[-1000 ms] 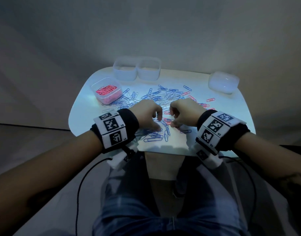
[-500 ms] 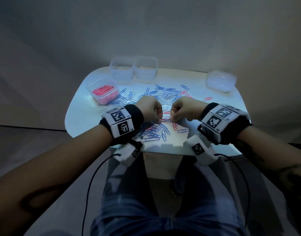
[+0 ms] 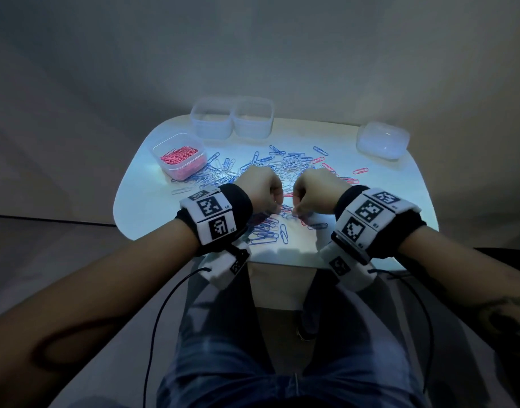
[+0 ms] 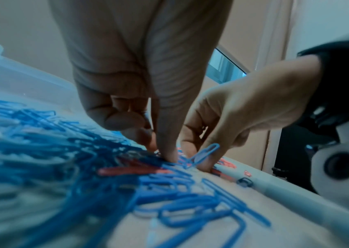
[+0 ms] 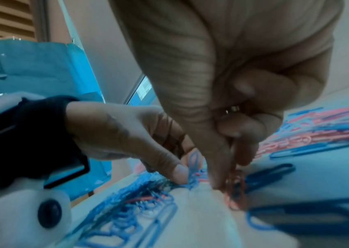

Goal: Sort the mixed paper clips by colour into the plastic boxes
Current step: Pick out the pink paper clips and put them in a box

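Note:
Blue, white and pink paper clips (image 3: pixel 285 167) lie mixed across the middle of the small table (image 3: pixel 141 201). My left hand (image 3: pixel 278 209) and right hand (image 3: pixel 295 212) are side by side over the near part of the pile, fingers curled down. In the right wrist view my right hand (image 5: pixel 228 182) pinches a few pink clips (image 5: pixel 236 189) against the tabletop. My left hand (image 4: pixel 160 151) pinches into tangled blue clips (image 4: pixel 175 177). One blue clip (image 4: pixel 206 154) stands up between the two hands. A clear box (image 3: pixel 180 156) at the left holds pink clips.
Two clear boxes (image 3: pixel 211 119) (image 3: pixel 253 117) stand together at the table's back edge, with nothing visible in them. Another clear plastic box or lid (image 3: pixel 382 139) sits at the back right. A few pink clips (image 3: pixel 360 171) lie toward the right. My knees are under the near edge.
My two hands have drawn closer together over the near pile. The left hand's fingers, spread on the clips a second ago, now curl down into a pinch.

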